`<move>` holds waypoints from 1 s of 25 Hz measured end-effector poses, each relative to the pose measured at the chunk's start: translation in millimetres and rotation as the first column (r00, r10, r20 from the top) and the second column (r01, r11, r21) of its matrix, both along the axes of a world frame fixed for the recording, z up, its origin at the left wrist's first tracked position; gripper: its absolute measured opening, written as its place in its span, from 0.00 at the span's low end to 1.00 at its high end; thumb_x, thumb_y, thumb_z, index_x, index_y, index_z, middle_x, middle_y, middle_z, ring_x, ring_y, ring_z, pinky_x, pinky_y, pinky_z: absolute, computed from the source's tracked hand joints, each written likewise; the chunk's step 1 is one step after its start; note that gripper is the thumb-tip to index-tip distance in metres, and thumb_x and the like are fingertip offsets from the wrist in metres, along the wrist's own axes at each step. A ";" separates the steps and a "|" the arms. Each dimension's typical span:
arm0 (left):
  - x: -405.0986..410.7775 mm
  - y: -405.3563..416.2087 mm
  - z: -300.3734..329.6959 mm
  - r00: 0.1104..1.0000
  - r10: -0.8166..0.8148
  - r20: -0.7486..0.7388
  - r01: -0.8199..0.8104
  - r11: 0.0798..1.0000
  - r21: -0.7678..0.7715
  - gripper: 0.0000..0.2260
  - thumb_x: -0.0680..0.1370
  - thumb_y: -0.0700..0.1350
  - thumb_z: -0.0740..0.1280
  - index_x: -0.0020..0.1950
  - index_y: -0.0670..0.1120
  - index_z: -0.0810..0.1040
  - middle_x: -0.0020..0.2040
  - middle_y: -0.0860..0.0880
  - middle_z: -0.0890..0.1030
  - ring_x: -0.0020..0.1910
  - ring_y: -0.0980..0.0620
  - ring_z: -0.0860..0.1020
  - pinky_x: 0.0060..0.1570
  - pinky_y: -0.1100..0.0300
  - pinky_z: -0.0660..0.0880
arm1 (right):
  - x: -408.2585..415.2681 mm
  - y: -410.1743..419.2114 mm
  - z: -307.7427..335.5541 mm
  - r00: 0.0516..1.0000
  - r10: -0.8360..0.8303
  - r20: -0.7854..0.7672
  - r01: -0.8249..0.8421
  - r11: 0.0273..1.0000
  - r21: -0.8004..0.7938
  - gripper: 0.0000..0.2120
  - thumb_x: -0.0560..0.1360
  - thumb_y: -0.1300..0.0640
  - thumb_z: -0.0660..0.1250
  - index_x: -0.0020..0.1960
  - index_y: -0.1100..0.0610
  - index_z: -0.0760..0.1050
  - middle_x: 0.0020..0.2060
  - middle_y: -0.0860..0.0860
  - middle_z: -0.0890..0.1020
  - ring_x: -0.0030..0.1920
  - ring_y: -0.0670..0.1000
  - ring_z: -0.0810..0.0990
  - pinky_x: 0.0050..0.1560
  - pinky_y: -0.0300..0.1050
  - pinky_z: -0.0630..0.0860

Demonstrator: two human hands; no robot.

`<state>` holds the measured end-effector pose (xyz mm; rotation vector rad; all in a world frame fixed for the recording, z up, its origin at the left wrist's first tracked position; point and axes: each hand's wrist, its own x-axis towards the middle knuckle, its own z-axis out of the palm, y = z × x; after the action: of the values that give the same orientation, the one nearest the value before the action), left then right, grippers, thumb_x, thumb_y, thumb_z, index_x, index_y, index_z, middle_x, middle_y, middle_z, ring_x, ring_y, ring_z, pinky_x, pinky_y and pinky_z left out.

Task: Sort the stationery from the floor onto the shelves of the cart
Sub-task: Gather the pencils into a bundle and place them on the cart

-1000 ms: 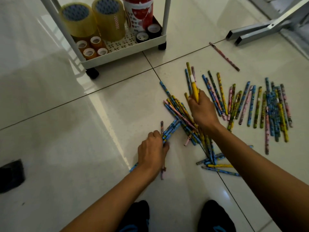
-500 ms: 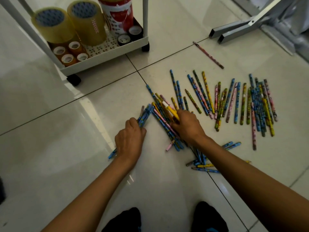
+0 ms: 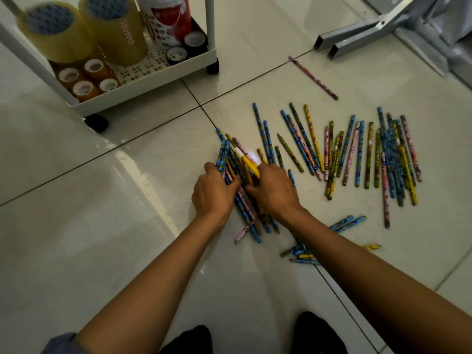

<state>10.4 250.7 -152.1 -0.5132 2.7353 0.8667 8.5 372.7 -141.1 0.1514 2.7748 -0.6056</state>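
Observation:
Several patterned pencils lie on the tiled floor. A gathered bundle of pencils (image 3: pixel 245 208) sits between my two hands. My left hand (image 3: pixel 213 191) curls round the bundle's left side, and my right hand (image 3: pixel 274 191) curls round its right side together with a yellow pencil (image 3: pixel 250 166). More loose pencils (image 3: pixel 357 154) are spread in rows to the right. One pink pencil (image 3: pixel 313 77) lies apart, farther back. A few more pencils (image 3: pixel 342 223) stick out under my right forearm. The white cart's bottom shelf (image 3: pixel 143 81) stands at the back left.
The cart shelf holds large clear tape rolls (image 3: pixel 84 29), small brown tape rolls (image 3: pixel 84 77), black tape rolls (image 3: pixel 186 47) and a red-white canister (image 3: pixel 168 16). A cart wheel (image 3: pixel 97 122) sits close left. Grey metal frame legs (image 3: pixel 362 34) lie at the back right. My feet (image 3: pixel 255 335) are below.
My left hand slid right with its blue pencils and joined them to the pile. Both hands have closed in on the bundle from either side. The camera view shifted.

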 end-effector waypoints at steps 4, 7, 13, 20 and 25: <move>2.0 -4.2 0.0 0.994 -0.090 -0.055 0.083 0.989 -0.120 0.20 0.76 0.54 0.66 0.59 0.41 0.69 0.57 0.40 0.74 0.55 0.38 0.76 0.46 0.49 0.72 | -0.7 -3.8 6.0 1.000 0.000 0.024 -0.002 0.997 0.074 0.23 0.71 0.45 0.71 0.59 0.58 0.71 0.56 0.57 0.74 0.54 0.60 0.77 0.47 0.51 0.73; 1.9 -0.5 -1.0 0.988 -0.130 -0.080 0.116 0.982 -0.152 0.16 0.76 0.50 0.65 0.57 0.41 0.70 0.56 0.40 0.75 0.53 0.39 0.77 0.46 0.50 0.72 | 1.8 -11.5 6.1 0.996 0.086 0.006 -0.085 0.978 0.192 0.25 0.72 0.41 0.68 0.59 0.58 0.69 0.57 0.56 0.74 0.53 0.60 0.77 0.42 0.48 0.69; -0.1 -8.3 -7.4 0.978 -0.173 -0.115 0.156 0.977 -0.146 0.15 0.74 0.49 0.65 0.55 0.40 0.72 0.52 0.40 0.77 0.49 0.38 0.77 0.42 0.51 0.72 | -0.5 -9.5 1.8 0.999 0.037 0.012 -0.039 0.973 0.226 0.24 0.72 0.43 0.67 0.59 0.59 0.69 0.55 0.56 0.78 0.53 0.60 0.79 0.42 0.48 0.70; -3.6 -20.5 -5.9 0.987 -0.006 -0.158 0.016 0.998 0.060 0.16 0.75 0.53 0.65 0.51 0.40 0.75 0.47 0.40 0.80 0.47 0.38 0.78 0.45 0.50 0.75 | 7.1 3.8 -7.5 0.997 0.064 -0.035 -0.055 0.976 0.209 0.19 0.75 0.49 0.62 0.60 0.60 0.67 0.58 0.59 0.72 0.50 0.63 0.77 0.41 0.49 0.67; -6.2 -17.7 -1.5 0.971 0.236 -0.044 -0.209 0.920 0.331 0.12 0.77 0.50 0.65 0.53 0.43 0.75 0.44 0.48 0.77 0.43 0.47 0.76 0.44 0.58 0.71 | 11.0 11.7 -9.9 0.992 0.114 -0.059 -0.099 0.971 0.217 0.15 0.79 0.53 0.57 0.61 0.60 0.67 0.57 0.59 0.72 0.48 0.63 0.75 0.38 0.49 0.62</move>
<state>4.2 233.0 -153.6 -0.7430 2.5586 1.3943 19.5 384.4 -151.0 0.0266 2.8895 -0.2903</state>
